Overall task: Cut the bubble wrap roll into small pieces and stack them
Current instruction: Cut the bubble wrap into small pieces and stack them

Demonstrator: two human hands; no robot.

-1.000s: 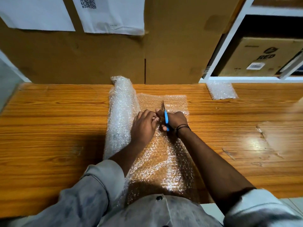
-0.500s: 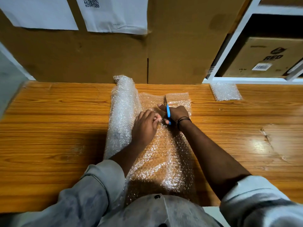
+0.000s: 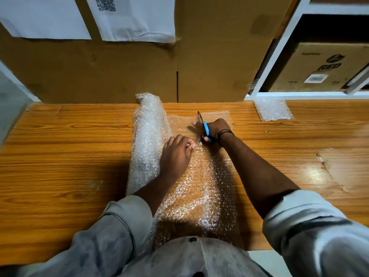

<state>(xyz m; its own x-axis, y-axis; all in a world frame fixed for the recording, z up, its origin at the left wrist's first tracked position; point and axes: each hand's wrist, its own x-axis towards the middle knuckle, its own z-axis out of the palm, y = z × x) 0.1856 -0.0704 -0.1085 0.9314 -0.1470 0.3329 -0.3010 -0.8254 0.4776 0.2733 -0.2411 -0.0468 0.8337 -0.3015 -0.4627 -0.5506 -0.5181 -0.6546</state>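
Right hand [image 3: 216, 126] tight round scissors [image 3: 205, 128] over bubble wrap [image 3: 199, 186], left hand [image 3: 175, 154] pinch-tight on it

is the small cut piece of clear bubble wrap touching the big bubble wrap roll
No, the small cut piece of clear bubble wrap lies apart on the wooden table, right of the big bubble wrap roll.

You could read one word, "RED", printed in black on the cardboard box [image 3: 295, 64] that stood on the white shelf [image 3: 299, 94] beyond the tabletop's [image 3: 60, 146] far right corner. Below it sat a barcode label [image 3: 316, 78], its digits too small to read. A QR code [image 3: 105, 4] headed the paper sheet [image 3: 139, 21] beyond the far edge; its small print was illegible.
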